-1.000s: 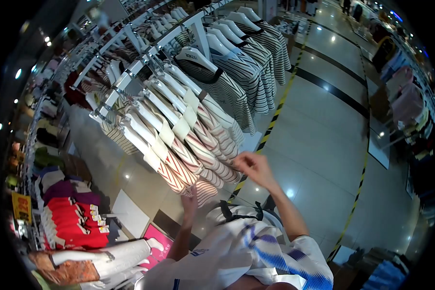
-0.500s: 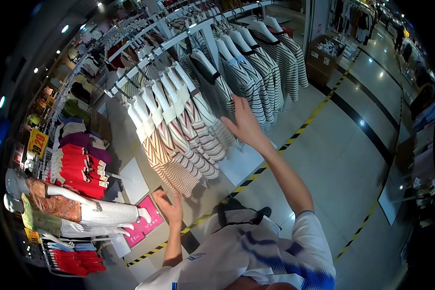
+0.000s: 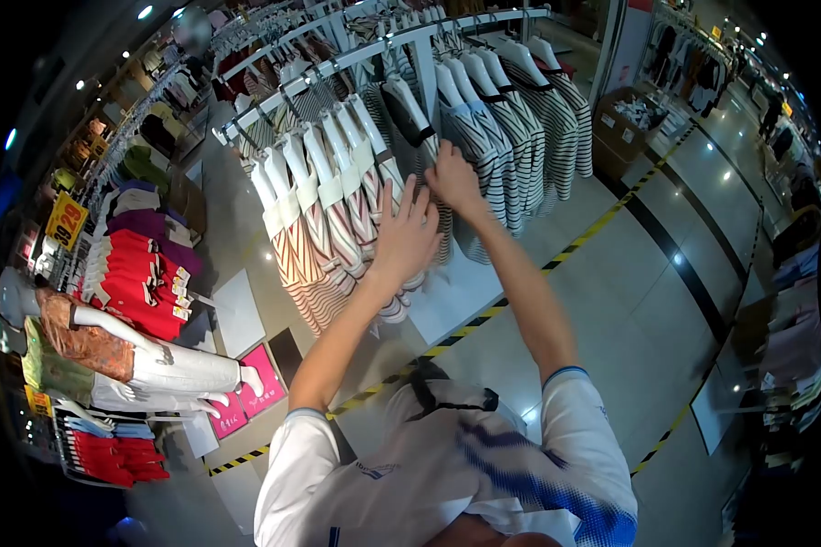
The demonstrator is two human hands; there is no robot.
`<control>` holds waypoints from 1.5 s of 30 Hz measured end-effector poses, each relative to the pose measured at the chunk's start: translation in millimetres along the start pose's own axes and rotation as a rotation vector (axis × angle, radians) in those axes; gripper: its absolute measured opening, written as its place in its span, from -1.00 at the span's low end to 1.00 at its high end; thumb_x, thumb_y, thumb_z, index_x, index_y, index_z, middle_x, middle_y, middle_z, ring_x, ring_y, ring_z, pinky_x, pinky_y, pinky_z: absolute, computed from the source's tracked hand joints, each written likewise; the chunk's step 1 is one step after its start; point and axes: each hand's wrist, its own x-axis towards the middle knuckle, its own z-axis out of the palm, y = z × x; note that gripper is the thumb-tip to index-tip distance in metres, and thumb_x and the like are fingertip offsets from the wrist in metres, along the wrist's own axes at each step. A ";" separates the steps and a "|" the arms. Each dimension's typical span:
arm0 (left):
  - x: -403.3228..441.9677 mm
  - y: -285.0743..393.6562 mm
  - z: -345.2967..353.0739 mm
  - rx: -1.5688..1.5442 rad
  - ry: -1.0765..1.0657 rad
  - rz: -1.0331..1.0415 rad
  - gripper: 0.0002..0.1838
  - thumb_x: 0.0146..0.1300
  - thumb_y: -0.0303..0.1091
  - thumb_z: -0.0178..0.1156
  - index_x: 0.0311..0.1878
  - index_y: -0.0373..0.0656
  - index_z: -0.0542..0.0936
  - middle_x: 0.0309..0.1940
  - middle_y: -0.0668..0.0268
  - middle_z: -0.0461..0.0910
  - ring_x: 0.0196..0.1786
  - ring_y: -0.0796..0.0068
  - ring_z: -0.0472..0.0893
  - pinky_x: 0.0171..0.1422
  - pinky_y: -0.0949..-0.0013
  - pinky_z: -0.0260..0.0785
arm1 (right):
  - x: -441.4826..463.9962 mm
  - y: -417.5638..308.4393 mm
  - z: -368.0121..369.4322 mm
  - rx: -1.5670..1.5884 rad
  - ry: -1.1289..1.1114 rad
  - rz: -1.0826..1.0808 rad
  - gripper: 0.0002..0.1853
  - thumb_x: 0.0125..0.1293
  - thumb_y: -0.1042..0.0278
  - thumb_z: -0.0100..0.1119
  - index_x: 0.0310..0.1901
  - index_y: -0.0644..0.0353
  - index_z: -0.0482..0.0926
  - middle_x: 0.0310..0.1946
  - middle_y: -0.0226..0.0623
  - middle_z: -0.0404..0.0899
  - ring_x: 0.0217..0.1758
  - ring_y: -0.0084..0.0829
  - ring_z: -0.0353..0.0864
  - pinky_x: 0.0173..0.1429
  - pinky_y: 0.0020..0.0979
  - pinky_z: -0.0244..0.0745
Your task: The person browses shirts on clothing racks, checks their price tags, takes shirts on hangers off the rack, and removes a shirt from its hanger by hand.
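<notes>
Shirts (image 3: 491, 150), striped, roughly twelve; left hand (image 3: 407, 235), right hand (image 3: 455, 181) touching.

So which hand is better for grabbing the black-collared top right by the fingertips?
Probably the right hand: its fingers are right by the shoulder of the black-collared top. The left hand is lower, spread out in front of the pale striped tops.
</notes>
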 end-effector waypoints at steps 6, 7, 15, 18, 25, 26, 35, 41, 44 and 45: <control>-14.6 -31.3 4.2 0.023 -0.215 -0.053 -0.56 0.01 -0.20 0.30 -0.11 -0.32 0.54 0.04 0.08 0.47 0.37 0.09 0.25 0.48 -0.20 -0.13 | 14.6 42.1 -18.5 -0.003 0.144 -0.153 -0.60 0.20 0.34 0.14 0.00 0.35 0.32 -0.14 0.17 0.51 -0.20 0.15 0.57 -0.12 0.00 0.50; -12.8 -32.2 -0.1 0.016 -0.241 -0.059 -0.59 0.00 -0.22 0.31 -0.13 -0.30 0.54 0.02 0.10 0.48 0.37 0.11 0.26 0.49 -0.19 -0.13 | 17.3 47.4 -26.6 -0.007 0.136 -0.158 -0.60 0.20 0.34 0.14 0.00 0.35 0.32 -0.14 0.17 0.51 -0.20 0.15 0.57 -0.12 0.00 0.50; -18.9 -43.0 -5.9 -0.032 -0.303 -0.030 -0.61 0.10 -0.18 0.27 -0.13 -0.29 0.53 0.09 0.09 0.45 0.44 0.14 0.17 0.51 -0.19 -0.19 | 27.2 48.4 -74.3 -0.032 0.135 -0.228 -0.64 0.27 0.24 0.17 -0.05 0.37 0.48 -0.41 0.10 0.56 -0.35 0.05 0.57 -0.26 -0.10 0.42; -20.5 -47.8 -1.7 -0.067 -0.277 -0.017 -0.61 0.07 -0.19 0.28 -0.14 -0.30 0.53 0.08 0.07 0.45 0.43 0.11 0.19 0.51 -0.20 -0.18 | 28.4 45.8 -90.4 -0.078 0.104 -0.201 -0.62 0.29 0.20 0.18 0.00 0.34 0.50 -0.43 0.05 0.57 -0.42 -0.03 0.56 -0.32 -0.20 0.41; -11.4 -40.3 -6.3 -0.155 -0.192 -0.111 -0.62 -0.08 -0.26 0.38 -0.25 -0.33 0.56 -0.01 0.12 0.51 0.36 0.19 0.33 0.50 -0.12 -0.06 | 25.7 54.7 -155.9 0.159 0.024 -0.208 -0.59 0.32 0.18 0.14 0.02 0.39 0.50 -0.38 -0.04 0.61 -0.39 -0.24 0.60 -0.25 -0.31 0.44; -9.5 -38.3 -6.0 -0.160 -0.198 -0.138 -0.62 -0.09 -0.27 0.38 -0.26 -0.34 0.56 0.00 0.13 0.51 0.35 0.20 0.34 0.51 -0.10 -0.06 | 23.8 55.9 -170.4 0.193 -0.012 -0.191 -0.57 0.32 0.18 0.15 0.03 0.42 0.49 -0.33 -0.09 0.63 -0.35 -0.29 0.61 -0.22 -0.34 0.46; 39.4 -2.2 -4.4 -0.385 0.176 -0.370 -0.32 -0.02 -0.35 0.43 0.13 -0.37 0.32 0.20 0.01 0.34 0.14 0.00 0.41 0.15 0.20 0.39 | 23.6 130.2 -272.6 0.543 -0.369 -0.104 -0.56 0.35 0.18 0.15 0.10 0.38 0.51 -0.21 -0.34 0.64 -0.23 -0.62 0.55 -0.14 -0.60 0.47; 126.0 9.0 -15.9 -0.342 0.267 -0.386 -0.30 -0.03 -0.29 0.47 0.13 -0.32 0.34 0.14 0.00 0.41 0.14 0.11 0.47 0.14 0.27 0.35 | 32.3 183.5 -317.2 0.574 -0.457 -0.251 -0.57 0.32 0.20 0.19 0.10 0.36 0.52 -0.13 -0.35 0.62 -0.12 -0.61 0.52 -0.02 -0.59 0.44; 142.2 26.7 -14.7 -0.380 0.043 -0.574 -0.57 0.11 -0.20 0.39 -0.13 -0.31 0.47 -0.44 0.02 0.58 -0.39 0.03 0.58 -0.30 0.25 0.39 | 29.0 204.6 -331.7 0.644 -0.470 -0.271 -0.56 0.30 0.18 0.21 0.08 0.35 0.54 -0.12 -0.35 0.61 -0.10 -0.61 0.51 0.00 -0.59 0.42; 143.7 30.6 -13.4 -0.366 0.049 -0.569 -0.57 0.11 -0.20 0.39 -0.13 -0.31 0.47 -0.44 0.02 0.58 -0.39 0.03 0.58 -0.30 0.25 0.39 | 31.6 215.0 -332.7 0.648 -0.494 -0.286 -0.56 0.30 0.17 0.22 0.08 0.34 0.54 -0.12 -0.36 0.61 -0.10 -0.60 0.51 0.01 -0.59 0.42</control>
